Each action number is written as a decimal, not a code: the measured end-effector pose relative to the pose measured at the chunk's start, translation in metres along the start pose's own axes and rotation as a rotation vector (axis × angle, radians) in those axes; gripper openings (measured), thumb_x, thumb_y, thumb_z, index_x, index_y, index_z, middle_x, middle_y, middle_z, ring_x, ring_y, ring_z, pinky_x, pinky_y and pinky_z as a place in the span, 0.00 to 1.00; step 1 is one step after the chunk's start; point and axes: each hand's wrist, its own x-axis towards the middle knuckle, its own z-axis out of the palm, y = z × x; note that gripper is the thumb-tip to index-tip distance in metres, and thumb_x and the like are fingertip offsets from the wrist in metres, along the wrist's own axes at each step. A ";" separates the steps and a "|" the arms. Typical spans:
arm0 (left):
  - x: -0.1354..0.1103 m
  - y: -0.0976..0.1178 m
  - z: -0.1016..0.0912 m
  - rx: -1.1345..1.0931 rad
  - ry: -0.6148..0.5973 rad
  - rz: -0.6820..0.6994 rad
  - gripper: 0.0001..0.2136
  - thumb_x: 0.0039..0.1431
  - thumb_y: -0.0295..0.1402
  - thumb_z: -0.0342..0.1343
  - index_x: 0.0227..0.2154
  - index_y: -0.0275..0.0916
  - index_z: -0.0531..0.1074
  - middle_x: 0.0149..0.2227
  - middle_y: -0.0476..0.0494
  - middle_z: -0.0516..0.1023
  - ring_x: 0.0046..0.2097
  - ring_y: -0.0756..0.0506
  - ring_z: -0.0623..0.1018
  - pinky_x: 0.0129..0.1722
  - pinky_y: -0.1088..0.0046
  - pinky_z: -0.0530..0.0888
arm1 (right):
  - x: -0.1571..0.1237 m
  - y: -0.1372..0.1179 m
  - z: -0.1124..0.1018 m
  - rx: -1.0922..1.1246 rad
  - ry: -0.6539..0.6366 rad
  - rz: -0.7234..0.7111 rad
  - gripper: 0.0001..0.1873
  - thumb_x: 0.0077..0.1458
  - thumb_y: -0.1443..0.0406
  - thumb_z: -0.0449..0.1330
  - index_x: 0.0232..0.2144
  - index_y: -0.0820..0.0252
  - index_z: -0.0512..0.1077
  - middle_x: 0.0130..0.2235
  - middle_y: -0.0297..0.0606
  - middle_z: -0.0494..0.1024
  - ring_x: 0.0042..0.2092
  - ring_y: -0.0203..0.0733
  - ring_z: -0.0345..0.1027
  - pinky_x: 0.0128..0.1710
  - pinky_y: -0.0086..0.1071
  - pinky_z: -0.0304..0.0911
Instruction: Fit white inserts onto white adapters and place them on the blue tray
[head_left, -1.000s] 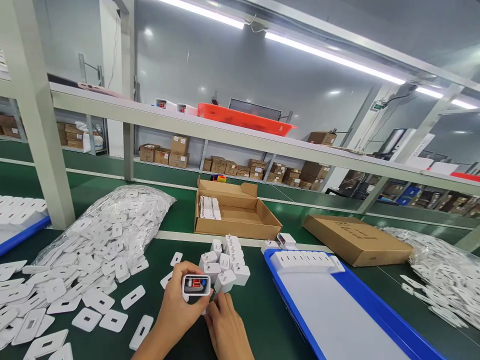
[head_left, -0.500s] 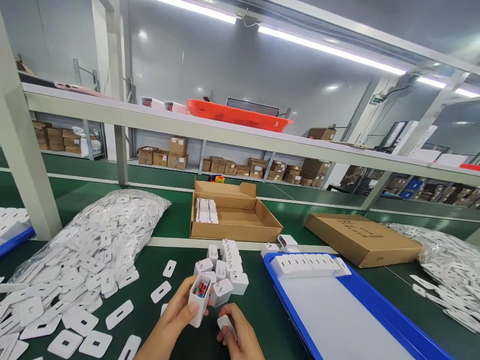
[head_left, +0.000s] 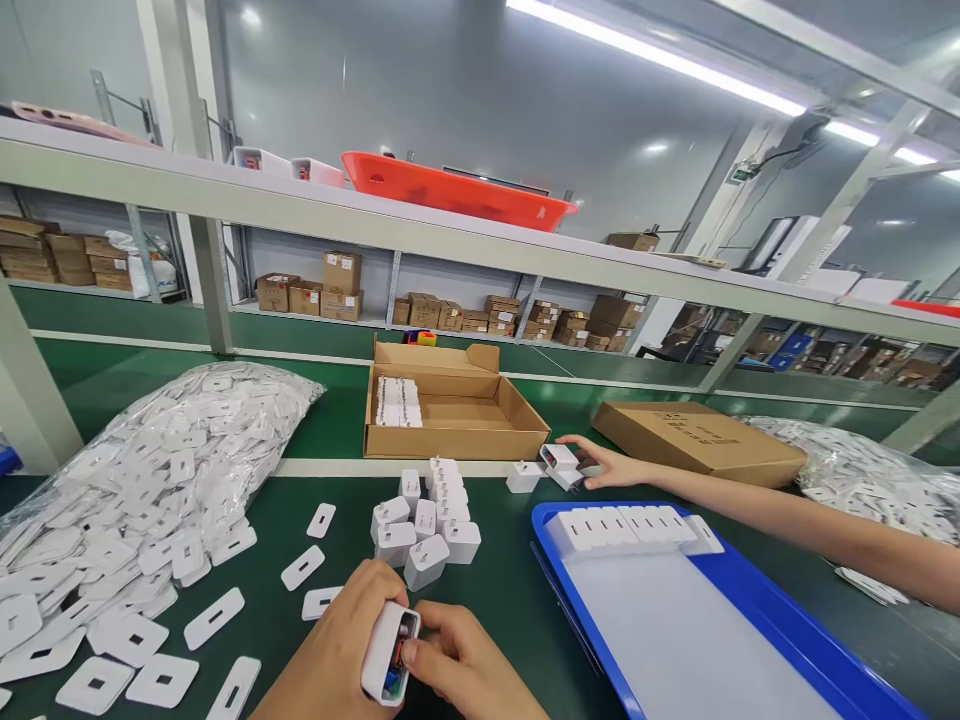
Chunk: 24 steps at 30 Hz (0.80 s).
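My left hand (head_left: pixel 341 645) is wrapped round a white charger shell (head_left: pixel 384 655) at the bottom of the view, its open end showing red and blue parts. My right hand (head_left: pixel 465 665) presses against that open end with its fingers closed; what it pinches is hidden. Just beyond both hands stands a cluster of white chargers (head_left: pixel 427 515) on the green belt. Flat white slotted covers (head_left: pixel 214 617) lie scattered to the left.
Another person's hand (head_left: pixel 600 465) reaches from the right to chargers (head_left: pixel 559 462) beside an open cardboard box (head_left: pixel 450 415). A blue tray (head_left: pixel 697 620) with a row of chargers lies right. Bags of white covers (head_left: pixel 172 440) sit left and far right (head_left: pixel 862 480); a closed carton (head_left: pixel 697 440).
My left hand has turned the charger shell and drawn it nearer to me, and my right hand has closed onto its open end. Another person's arm has come in from the right.
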 end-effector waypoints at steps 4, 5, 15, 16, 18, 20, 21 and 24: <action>-0.001 -0.001 -0.001 0.120 -0.025 0.064 0.11 0.50 0.20 0.47 0.36 0.41 0.58 0.38 0.46 0.63 0.39 0.44 0.69 0.36 0.68 0.68 | -0.002 -0.001 0.003 -0.028 0.008 -0.067 0.34 0.43 0.36 0.59 0.23 0.62 0.62 0.21 0.26 0.53 0.23 0.27 0.42 0.22 0.27 0.38; -0.002 -0.002 -0.001 0.139 -0.032 0.064 0.11 0.51 0.21 0.47 0.36 0.41 0.58 0.38 0.45 0.64 0.39 0.43 0.69 0.36 0.68 0.68 | -0.002 -0.001 0.004 -0.037 0.017 -0.076 0.32 0.44 0.38 0.60 0.23 0.62 0.62 0.22 0.27 0.54 0.24 0.28 0.44 0.22 0.27 0.40; -0.003 -0.009 -0.001 0.179 -0.022 0.060 0.10 0.52 0.20 0.47 0.35 0.41 0.59 0.38 0.46 0.65 0.39 0.44 0.70 0.36 0.68 0.69 | 0.002 0.001 0.020 -0.241 0.178 -0.168 0.09 0.47 0.64 0.52 0.20 0.59 0.56 0.19 0.26 0.52 0.23 0.29 0.44 0.23 0.28 0.41; -0.003 -0.010 -0.001 0.190 -0.011 0.068 0.10 0.52 0.20 0.47 0.35 0.41 0.58 0.37 0.46 0.65 0.38 0.44 0.70 0.35 0.68 0.69 | 0.004 0.003 0.022 -0.249 0.203 -0.180 0.09 0.46 0.65 0.51 0.19 0.58 0.54 0.19 0.25 0.51 0.22 0.29 0.42 0.23 0.28 0.40; -0.003 -0.013 0.001 0.214 0.010 0.084 0.10 0.52 0.20 0.47 0.35 0.41 0.58 0.36 0.47 0.64 0.37 0.44 0.69 0.34 0.69 0.67 | 0.006 0.007 0.024 -0.234 0.245 -0.202 0.09 0.44 0.66 0.50 0.18 0.58 0.52 0.18 0.25 0.49 0.22 0.28 0.41 0.22 0.28 0.39; -0.003 -0.016 0.003 0.230 0.036 0.108 0.10 0.53 0.22 0.47 0.35 0.42 0.57 0.35 0.48 0.63 0.36 0.45 0.68 0.34 0.69 0.66 | 0.007 0.011 0.026 -0.197 0.272 -0.220 0.08 0.42 0.67 0.49 0.17 0.58 0.51 0.18 0.25 0.48 0.22 0.28 0.41 0.22 0.28 0.38; -0.004 -0.017 0.005 0.232 0.051 0.122 0.09 0.54 0.22 0.46 0.35 0.42 0.57 0.35 0.48 0.63 0.35 0.44 0.68 0.34 0.69 0.66 | 0.007 0.013 0.027 -0.183 0.281 -0.224 0.08 0.41 0.67 0.49 0.17 0.58 0.52 0.18 0.25 0.49 0.22 0.28 0.41 0.21 0.28 0.38; -0.005 -0.018 0.009 0.230 0.090 0.143 0.07 0.55 0.24 0.44 0.35 0.42 0.57 0.35 0.48 0.63 0.35 0.44 0.68 0.34 0.68 0.65 | 0.008 0.017 0.030 -0.166 0.311 -0.225 0.08 0.41 0.66 0.50 0.16 0.58 0.52 0.17 0.25 0.49 0.22 0.28 0.41 0.21 0.28 0.38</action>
